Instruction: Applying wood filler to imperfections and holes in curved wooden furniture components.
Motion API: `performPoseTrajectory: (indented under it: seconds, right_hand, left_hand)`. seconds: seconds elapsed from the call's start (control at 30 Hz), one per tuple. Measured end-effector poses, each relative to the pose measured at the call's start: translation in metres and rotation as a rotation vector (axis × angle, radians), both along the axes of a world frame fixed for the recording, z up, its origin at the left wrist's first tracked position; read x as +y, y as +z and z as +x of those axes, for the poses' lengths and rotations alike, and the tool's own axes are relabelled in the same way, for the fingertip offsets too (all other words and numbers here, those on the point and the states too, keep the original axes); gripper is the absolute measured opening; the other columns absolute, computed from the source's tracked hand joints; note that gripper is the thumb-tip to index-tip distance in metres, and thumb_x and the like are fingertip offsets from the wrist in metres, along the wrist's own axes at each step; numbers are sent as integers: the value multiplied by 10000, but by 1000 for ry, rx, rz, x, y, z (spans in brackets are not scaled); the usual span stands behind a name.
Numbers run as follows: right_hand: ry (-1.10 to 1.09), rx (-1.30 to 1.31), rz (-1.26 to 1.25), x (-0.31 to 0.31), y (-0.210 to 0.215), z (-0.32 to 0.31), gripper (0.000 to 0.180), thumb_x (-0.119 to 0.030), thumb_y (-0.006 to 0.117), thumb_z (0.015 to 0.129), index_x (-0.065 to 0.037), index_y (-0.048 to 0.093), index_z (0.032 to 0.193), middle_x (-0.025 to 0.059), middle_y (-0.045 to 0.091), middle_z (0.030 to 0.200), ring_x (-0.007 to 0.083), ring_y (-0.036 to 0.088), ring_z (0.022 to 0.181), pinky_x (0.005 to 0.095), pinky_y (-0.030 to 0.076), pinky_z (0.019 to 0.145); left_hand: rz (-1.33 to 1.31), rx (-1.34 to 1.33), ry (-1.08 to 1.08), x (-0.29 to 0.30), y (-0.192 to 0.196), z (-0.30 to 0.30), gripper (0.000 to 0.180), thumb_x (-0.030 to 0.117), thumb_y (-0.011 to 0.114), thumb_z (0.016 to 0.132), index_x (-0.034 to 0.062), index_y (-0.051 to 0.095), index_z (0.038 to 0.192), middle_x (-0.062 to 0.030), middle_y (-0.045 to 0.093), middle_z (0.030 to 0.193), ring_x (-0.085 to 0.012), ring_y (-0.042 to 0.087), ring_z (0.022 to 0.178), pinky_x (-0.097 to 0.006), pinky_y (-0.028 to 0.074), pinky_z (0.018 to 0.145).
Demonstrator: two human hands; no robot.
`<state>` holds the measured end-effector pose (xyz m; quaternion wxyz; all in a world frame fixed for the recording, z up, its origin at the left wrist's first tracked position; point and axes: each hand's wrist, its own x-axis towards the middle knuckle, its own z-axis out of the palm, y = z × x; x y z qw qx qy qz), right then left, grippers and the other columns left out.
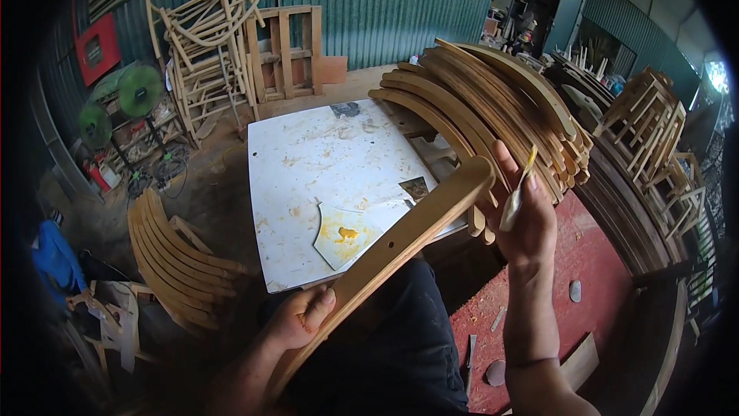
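head view, left hand (302, 316) gripping smooth curved wooden slat (400, 240), right hand (530, 220) pinching thin putty knife (516, 199)

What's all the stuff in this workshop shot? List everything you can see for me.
curved wooden piece: one, tan, held across the lap
putty knife: one, pale blade with yellow on it, in the right hand
white board: one, smeared, in front of the person
yellow filler dab: one, on a pale scrap on the white board
stack of curved pieces: many, tan, right of the board
second curved stack: several, tan, on the floor at left
chair frames: a pile, bare wood, against the green corrugated wall
fans: two, green, far left
red mat: one, dusty, at right
left hand: grips the piece's lower end
right hand: holds the knife at the piece's upper end
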<state>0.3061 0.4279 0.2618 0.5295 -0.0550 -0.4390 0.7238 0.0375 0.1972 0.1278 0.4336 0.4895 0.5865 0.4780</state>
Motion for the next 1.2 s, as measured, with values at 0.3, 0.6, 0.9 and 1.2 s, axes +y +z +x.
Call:
performPoseTrajectory:
  seconds: [0.3, 0.6, 0.9, 1.2]
  right_hand:
    - [-176, -145, 184, -9, 13, 77, 171, -128, 599, 968, 24, 621, 1044, 224, 510, 1440, 258, 651, 1118, 355, 511, 987]
    - [-202, -186, 100, -77, -24, 86, 195, -183, 678, 935, 5, 627, 926, 190, 485, 1327, 393, 541, 1265, 579, 566, 955]
    - [-209, -147, 108, -94, -71, 56, 121, -53, 597, 982, 49, 662, 970, 144, 485, 1339, 397, 401, 1408, 521, 414, 1122]
    - [-89, -174, -43, -108, -97, 19, 136, -156, 629, 990, -34, 655, 1045, 135, 448, 1463, 373, 342, 1454, 602, 367, 1139]
  left_hand:
    - [404, 799, -215, 80, 147, -31, 406, 345, 636, 976, 116, 625, 1312, -159, 733, 931, -301, 733, 857, -379, 572, 765]
    - [639, 1092, -215, 191, 153, -56, 477, 407, 747, 866, 160, 656, 1263, -82, 666, 1077, -318, 609, 1056, -424, 477, 930]
    - [920, 917, 31, 229, 64, -52, 547, 325, 759, 877, 32, 593, 1308, -159, 583, 1227, -329, 561, 1161, -409, 444, 1012]
    - [173, -1250, 394, 178, 68, 121, 459, 535, 479, 1023, 114, 514, 1203, -5, 507, 889, -133, 474, 646, -292, 448, 593]
